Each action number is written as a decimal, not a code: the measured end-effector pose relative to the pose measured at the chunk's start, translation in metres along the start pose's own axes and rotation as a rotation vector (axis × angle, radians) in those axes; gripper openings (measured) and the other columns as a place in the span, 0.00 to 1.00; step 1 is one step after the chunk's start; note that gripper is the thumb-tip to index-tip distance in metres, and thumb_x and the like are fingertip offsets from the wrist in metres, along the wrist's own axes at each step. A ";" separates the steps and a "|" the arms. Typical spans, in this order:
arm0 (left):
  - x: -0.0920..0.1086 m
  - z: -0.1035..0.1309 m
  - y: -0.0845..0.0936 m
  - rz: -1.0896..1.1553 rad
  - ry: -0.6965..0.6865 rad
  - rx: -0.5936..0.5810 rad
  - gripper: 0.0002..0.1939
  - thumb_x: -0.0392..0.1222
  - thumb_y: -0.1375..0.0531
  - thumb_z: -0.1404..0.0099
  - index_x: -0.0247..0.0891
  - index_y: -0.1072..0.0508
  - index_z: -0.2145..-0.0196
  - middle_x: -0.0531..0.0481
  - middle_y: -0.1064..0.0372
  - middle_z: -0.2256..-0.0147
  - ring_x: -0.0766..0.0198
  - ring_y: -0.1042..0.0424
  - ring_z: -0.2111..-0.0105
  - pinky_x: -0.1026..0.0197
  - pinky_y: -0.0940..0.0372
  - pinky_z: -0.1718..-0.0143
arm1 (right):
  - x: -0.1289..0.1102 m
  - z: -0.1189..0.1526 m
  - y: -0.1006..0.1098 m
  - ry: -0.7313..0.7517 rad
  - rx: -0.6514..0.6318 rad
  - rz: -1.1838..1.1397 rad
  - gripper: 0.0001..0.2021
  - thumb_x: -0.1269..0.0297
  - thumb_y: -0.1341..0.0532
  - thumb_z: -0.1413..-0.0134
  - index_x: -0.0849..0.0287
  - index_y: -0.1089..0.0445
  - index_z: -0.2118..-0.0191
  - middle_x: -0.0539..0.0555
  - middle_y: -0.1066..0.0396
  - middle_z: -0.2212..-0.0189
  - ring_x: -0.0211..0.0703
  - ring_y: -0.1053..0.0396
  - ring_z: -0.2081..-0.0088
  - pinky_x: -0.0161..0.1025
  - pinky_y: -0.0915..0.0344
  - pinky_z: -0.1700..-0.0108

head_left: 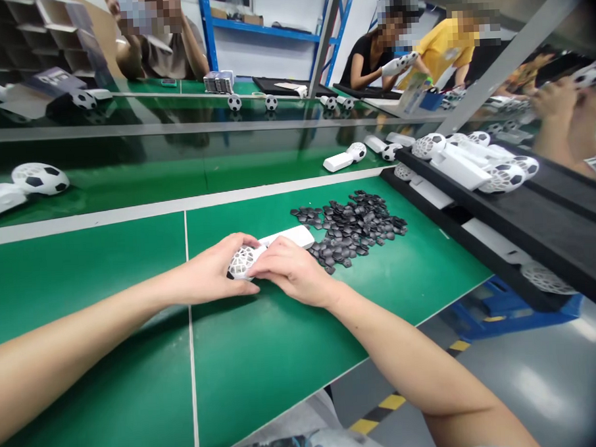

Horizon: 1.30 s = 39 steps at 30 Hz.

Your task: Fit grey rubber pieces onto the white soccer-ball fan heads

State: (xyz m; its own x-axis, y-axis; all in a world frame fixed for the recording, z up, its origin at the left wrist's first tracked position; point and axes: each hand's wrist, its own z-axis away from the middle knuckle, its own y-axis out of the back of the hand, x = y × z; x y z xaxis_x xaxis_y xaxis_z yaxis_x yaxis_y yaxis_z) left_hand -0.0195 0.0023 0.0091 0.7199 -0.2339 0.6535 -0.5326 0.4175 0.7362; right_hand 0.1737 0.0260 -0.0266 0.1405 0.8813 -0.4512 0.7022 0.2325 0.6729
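Note:
A white device with a flat handle and a soccer-ball head [241,261] lies across the green tabletop in front of me. My left hand [214,270] is wrapped round the ball end, thumb on the near side and fingers on the far side. The lattice of the ball shows between them, with a black patch at its left edge. My right hand [297,269] has its fingertips pinched against the ball's right side. What lies under those fingertips is hidden. The white handle [293,237] points right, towards a loose pile of small black pentagon pieces [360,221].
On the right, black trays [548,193] are stacked, holding several ball-headed devices [461,163]. Beyond a pale ledge, a green conveyor [152,177] carries more, including one at the left [39,179]. Other people sit across the line. The table edge runs along the near right.

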 end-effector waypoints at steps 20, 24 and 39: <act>0.004 -0.003 -0.017 0.029 -0.080 0.192 0.25 0.44 0.43 0.46 0.36 0.39 0.50 0.44 0.37 0.52 0.53 0.36 0.53 0.52 0.40 0.52 | 0.003 -0.002 0.000 -0.317 0.088 0.110 0.12 0.57 0.37 0.50 0.58 0.34 0.63 0.52 0.31 0.64 0.41 0.38 0.61 0.38 0.41 0.58; 0.003 -0.004 -0.019 0.035 -0.082 0.219 0.24 0.42 0.43 0.47 0.36 0.38 0.51 0.44 0.36 0.53 0.53 0.36 0.53 0.50 0.41 0.51 | 0.003 -0.002 -0.002 -0.333 0.083 0.099 0.12 0.57 0.36 0.51 0.57 0.34 0.63 0.52 0.32 0.65 0.42 0.37 0.61 0.40 0.41 0.57; -0.066 -0.076 0.080 0.177 0.245 0.715 0.32 0.40 0.37 0.52 0.33 0.40 0.49 0.41 0.35 0.54 0.54 0.32 0.57 0.53 0.36 0.56 | 0.019 0.005 0.026 -0.377 0.376 0.199 0.05 0.64 0.41 0.47 0.56 0.34 0.63 0.55 0.35 0.63 0.45 0.36 0.58 0.44 0.36 0.57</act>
State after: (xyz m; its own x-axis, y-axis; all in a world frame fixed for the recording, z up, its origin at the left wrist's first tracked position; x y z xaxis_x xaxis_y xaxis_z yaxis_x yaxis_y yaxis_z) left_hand -0.0754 0.1180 0.0112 0.6310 0.0196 0.7755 -0.7465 -0.2569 0.6138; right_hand 0.1976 0.0466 -0.0207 0.4866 0.6692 -0.5615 0.8273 -0.1466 0.5422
